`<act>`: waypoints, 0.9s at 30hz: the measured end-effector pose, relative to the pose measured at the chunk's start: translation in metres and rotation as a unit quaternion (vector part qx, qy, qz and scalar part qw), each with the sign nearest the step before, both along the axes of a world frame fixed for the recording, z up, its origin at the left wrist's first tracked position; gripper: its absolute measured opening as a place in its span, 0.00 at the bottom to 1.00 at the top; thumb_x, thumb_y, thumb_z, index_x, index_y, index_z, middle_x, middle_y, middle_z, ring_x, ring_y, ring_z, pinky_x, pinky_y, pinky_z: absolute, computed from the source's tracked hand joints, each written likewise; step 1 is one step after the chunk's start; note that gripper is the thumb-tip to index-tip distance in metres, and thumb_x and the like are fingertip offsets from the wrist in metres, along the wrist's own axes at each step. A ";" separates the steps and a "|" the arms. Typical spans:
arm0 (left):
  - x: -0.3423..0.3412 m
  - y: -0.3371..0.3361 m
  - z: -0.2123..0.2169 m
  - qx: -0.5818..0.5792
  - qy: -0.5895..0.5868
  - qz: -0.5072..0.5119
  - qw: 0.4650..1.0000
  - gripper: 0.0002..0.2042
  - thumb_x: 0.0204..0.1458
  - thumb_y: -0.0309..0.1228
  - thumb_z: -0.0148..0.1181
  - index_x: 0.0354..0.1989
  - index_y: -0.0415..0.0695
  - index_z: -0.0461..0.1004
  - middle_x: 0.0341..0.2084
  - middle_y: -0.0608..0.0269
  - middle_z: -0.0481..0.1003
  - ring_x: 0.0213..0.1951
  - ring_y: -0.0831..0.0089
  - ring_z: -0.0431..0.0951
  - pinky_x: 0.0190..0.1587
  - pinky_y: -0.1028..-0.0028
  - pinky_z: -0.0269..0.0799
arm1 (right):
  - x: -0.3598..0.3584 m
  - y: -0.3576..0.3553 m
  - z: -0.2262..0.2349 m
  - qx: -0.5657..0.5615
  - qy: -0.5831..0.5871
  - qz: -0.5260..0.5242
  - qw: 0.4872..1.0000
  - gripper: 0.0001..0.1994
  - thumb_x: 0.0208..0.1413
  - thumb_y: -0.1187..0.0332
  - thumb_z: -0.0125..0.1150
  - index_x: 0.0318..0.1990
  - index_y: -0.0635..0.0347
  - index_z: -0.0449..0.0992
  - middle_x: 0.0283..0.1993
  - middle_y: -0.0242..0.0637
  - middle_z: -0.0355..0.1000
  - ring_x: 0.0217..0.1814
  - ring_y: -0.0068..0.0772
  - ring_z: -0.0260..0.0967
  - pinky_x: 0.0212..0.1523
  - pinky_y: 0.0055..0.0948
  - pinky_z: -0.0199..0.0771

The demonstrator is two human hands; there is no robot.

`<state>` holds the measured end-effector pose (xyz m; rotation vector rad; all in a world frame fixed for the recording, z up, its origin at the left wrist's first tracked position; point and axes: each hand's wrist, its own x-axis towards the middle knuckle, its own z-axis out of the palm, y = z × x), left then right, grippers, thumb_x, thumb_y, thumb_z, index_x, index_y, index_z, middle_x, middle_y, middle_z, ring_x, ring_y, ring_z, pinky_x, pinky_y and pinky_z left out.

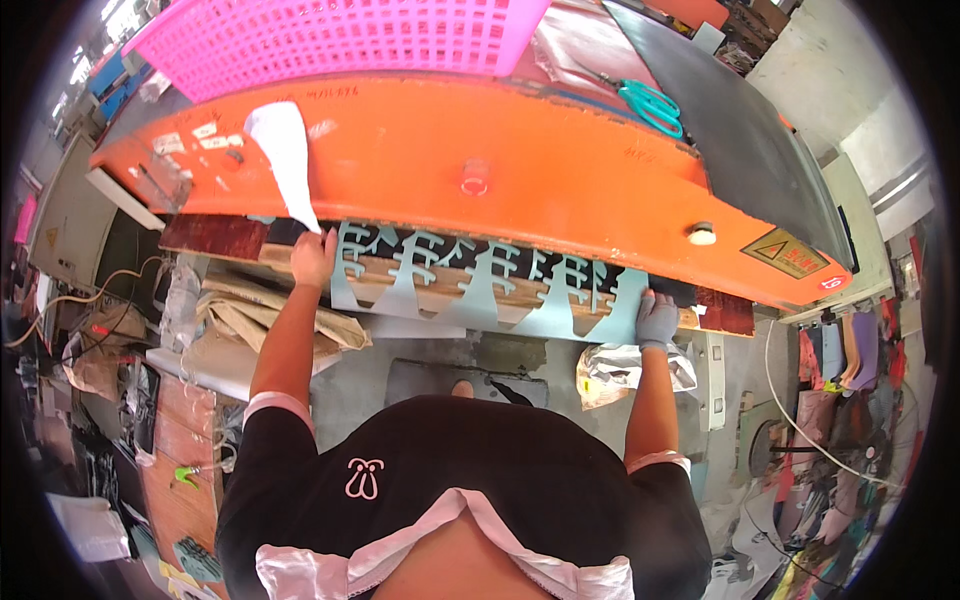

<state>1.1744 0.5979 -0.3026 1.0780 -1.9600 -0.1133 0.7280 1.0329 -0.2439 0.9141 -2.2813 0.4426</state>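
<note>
Cluttered workroom floor [440,352], grey and partly covered by brown paper [245,315] on the left, spreads below an orange machine beam [400,155] in the head view. On top of the machine sit a pink basket [340,42] and, farther right, scissors [652,105] with teal handles.

Just under the beam's lower edge is a light-blue sheet [480,300], its long axis running left to right across the person's front, the right end slightly nearer the body. Its branched cut-outs point away, toward the machine; the more continuous edge faces the person. Wood [455,284] shows through the gaps.

The left hand [313,257] is at the sheet's left end, fingers curled (whether they grip it, I cannot tell), touching the narrow tip of a white piece [284,155] that lies against the beam. The right hand [657,320], in a grey glove, has its fingers closed on the right end.
</note>
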 end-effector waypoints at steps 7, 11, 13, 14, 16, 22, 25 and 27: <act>-0.003 0.005 0.018 0.042 0.001 -0.057 0.997 0.17 0.48 0.40 0.61 0.19 0.41 0.66 0.20 0.53 0.70 0.30 0.52 0.70 0.33 0.56 0.65 | -0.007 0.000 0.005 -0.007 -0.071 0.030 0.997 0.17 0.56 0.59 0.46 0.28 0.61 0.77 0.28 0.49 0.72 0.36 0.51 0.69 0.39 0.48 0.68; 0.019 0.035 0.006 0.030 -0.007 -0.053 0.998 0.17 0.47 0.39 0.63 0.17 0.43 0.65 0.19 0.55 0.68 0.29 0.53 0.69 0.32 0.57 0.65 | 0.014 0.028 -0.010 -0.031 -0.044 0.042 0.998 0.17 0.57 0.61 0.46 0.25 0.64 0.75 0.27 0.51 0.70 0.33 0.54 0.68 0.35 0.49 0.66; 0.038 0.056 -0.001 0.022 -0.004 -0.060 0.998 0.16 0.46 0.39 0.63 0.17 0.43 0.65 0.19 0.56 0.68 0.28 0.54 0.69 0.31 0.57 0.65 | 0.034 0.048 -0.016 -0.030 -0.058 0.036 0.997 0.17 0.57 0.60 0.47 0.25 0.65 0.74 0.26 0.50 0.70 0.33 0.53 0.68 0.35 0.47 0.66; 0.048 0.067 -0.004 0.005 -0.004 -0.072 0.997 0.16 0.45 0.38 0.64 0.17 0.43 0.65 0.18 0.56 0.68 0.28 0.54 0.69 0.30 0.57 0.64 | 0.048 0.059 -0.017 -0.081 -0.132 0.021 0.988 0.16 0.57 0.60 0.48 0.30 0.65 0.74 0.28 0.50 0.70 0.34 0.51 0.69 0.36 0.44 0.67; 0.069 0.090 -0.006 -0.014 -0.028 -0.081 0.996 0.15 0.45 0.37 0.63 0.18 0.44 0.66 0.19 0.57 0.68 0.28 0.55 0.69 0.31 0.58 0.65 | 0.079 0.070 -0.013 -0.166 -0.237 -0.040 0.956 0.17 0.56 0.59 0.50 0.45 0.63 0.71 0.34 0.49 0.72 0.38 0.46 0.71 0.39 0.38 0.69; 0.131 0.150 -0.017 0.015 -0.095 -0.113 0.989 0.13 0.49 0.39 0.58 0.21 0.44 0.66 0.20 0.59 0.70 0.29 0.56 0.71 0.32 0.58 0.65 | 0.205 -0.029 -0.001 -0.175 -0.201 0.178 0.947 0.28 0.50 0.56 0.61 0.54 0.64 0.64 0.50 0.49 0.66 0.52 0.43 0.65 0.51 0.36 0.66; 0.157 0.172 -0.029 0.031 -0.083 -0.121 0.989 0.12 0.49 0.37 0.57 0.21 0.44 0.67 0.20 0.57 0.70 0.28 0.55 0.71 0.31 0.58 0.64 | 0.288 -0.121 -0.006 -0.093 -0.124 0.345 0.926 0.31 0.45 0.55 0.66 0.54 0.60 0.63 0.52 0.48 0.63 0.56 0.50 0.60 0.55 0.41 0.63; 0.177 0.194 -0.032 0.042 -0.096 -0.120 0.987 0.11 0.48 0.37 0.58 0.23 0.45 0.68 0.20 0.58 0.70 0.29 0.55 0.71 0.31 0.58 0.64 | 0.339 -0.166 0.001 0.029 -0.142 0.334 0.932 0.38 0.41 0.47 0.65 0.56 0.61 0.62 0.58 0.50 0.60 0.59 0.54 0.58 0.58 0.45 0.60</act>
